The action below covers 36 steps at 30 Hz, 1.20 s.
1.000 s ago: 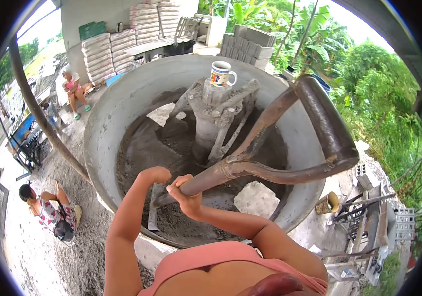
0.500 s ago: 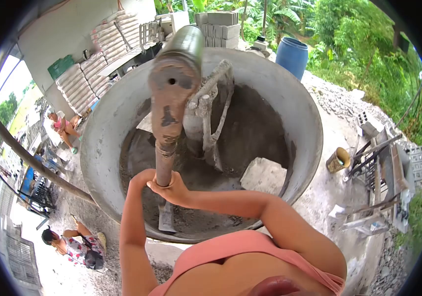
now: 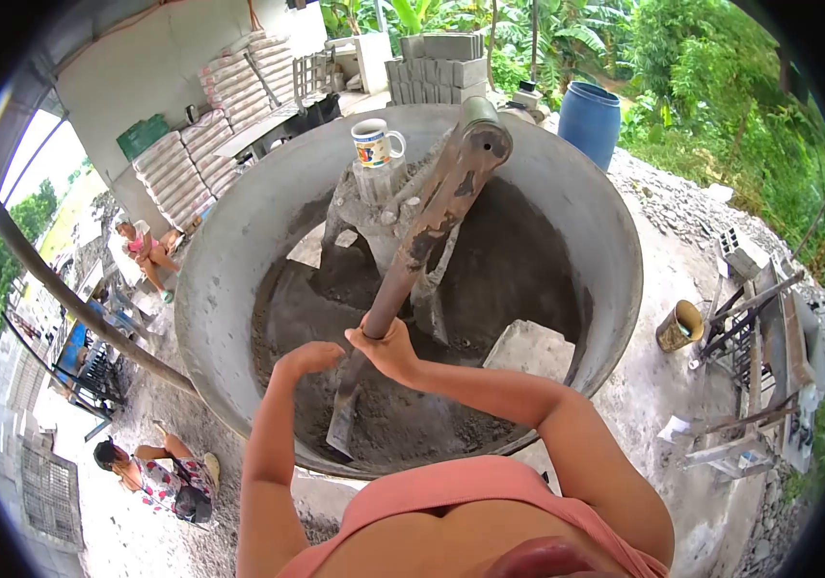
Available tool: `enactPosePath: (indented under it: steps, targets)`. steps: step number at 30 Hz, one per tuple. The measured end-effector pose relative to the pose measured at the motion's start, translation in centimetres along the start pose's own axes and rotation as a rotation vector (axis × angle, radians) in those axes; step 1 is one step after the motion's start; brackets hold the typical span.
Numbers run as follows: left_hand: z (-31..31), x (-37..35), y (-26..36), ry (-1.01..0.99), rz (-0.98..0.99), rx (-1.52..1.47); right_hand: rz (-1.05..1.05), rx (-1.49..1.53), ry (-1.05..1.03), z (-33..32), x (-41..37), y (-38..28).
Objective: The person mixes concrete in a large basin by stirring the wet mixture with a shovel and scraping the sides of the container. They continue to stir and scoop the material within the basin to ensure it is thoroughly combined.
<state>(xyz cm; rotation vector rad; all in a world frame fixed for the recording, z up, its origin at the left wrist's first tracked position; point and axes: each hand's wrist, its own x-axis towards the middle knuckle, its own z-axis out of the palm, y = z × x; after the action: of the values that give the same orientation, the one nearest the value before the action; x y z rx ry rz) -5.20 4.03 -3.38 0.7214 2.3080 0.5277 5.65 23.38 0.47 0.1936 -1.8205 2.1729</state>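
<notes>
My right hand (image 3: 388, 352) is wrapped around the rusty shaft of a shovel (image 3: 422, 241), low down near its blade end. The shovel leans, with its crossbar grip (image 3: 480, 130) up to the right and its blade in the dark, damp mix (image 3: 441, 419). Just left of the shaft is my left hand (image 3: 311, 358), apart from it, fingers stretched out and holding nothing. All this is over a wide round metal mixing pan (image 3: 215, 279). A printed white mug (image 3: 371, 146) stands on the cement-crusted hub (image 3: 374, 212) in the pan's middle.
A pale slab (image 3: 530, 352) lies inside the pan at right. Around it are a blue barrel (image 3: 588, 125), stacked sacks (image 3: 176, 159), concrete blocks (image 3: 437, 72) and a rusty bucket (image 3: 679, 326). Two people sit at left, one person (image 3: 147, 252) farther back, another person (image 3: 167, 477) nearer.
My left hand has let go of the shovel's shaft. The shovel's upper end has swung to the right, uncovering the mug. The view has shifted slightly.
</notes>
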Motion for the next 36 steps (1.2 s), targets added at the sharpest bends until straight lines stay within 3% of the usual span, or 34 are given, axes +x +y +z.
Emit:
enactPosePath:
  steps: [6,8,11,15,21,24,26,29,33,36]
  targets:
    - [-1.0,-1.1,1.5,-0.103,-0.071,0.225,-0.052,0.016,-0.001,2.2,-0.3,0.7]
    - [-0.9,-0.8,1.0,-0.026,-0.207,-0.054,-0.061,0.03,0.025,2.5,-0.2,0.9]
    - [-1.7,-3.2,4.3,-0.008,-0.063,0.138,-0.05,0.082,0.043,2.6,-0.2,1.2]
    - [-0.6,-1.1,-0.1,0.02,-0.175,-0.079,-0.065,0.115,0.048,2.0,0.2,2.2]
    - [-1.5,-2.1,1.8,-0.076,-0.166,0.136,-0.035,0.157,-0.009,1.9,0.1,1.2]
    - [-1.0,-1.1,-0.2,-0.036,-0.221,-0.007,-0.035,0.142,-0.009,1.7,0.2,2.3]
    - [-0.9,-0.6,-1.4,-0.072,-0.075,0.178,-0.032,0.136,-0.025,1.6,0.3,2.6]
    - [-0.8,-0.4,-1.7,-0.062,-0.064,0.213,-0.041,0.1,-0.001,1.6,0.2,2.6]
    - [-1.1,-0.9,-0.3,-0.105,-0.173,0.138,-0.071,0.106,0.009,1.5,0.2,2.4]
    - [-0.9,-0.7,-1.1,-0.074,-0.106,0.113,-0.087,0.086,0.013,1.6,0.3,2.6]
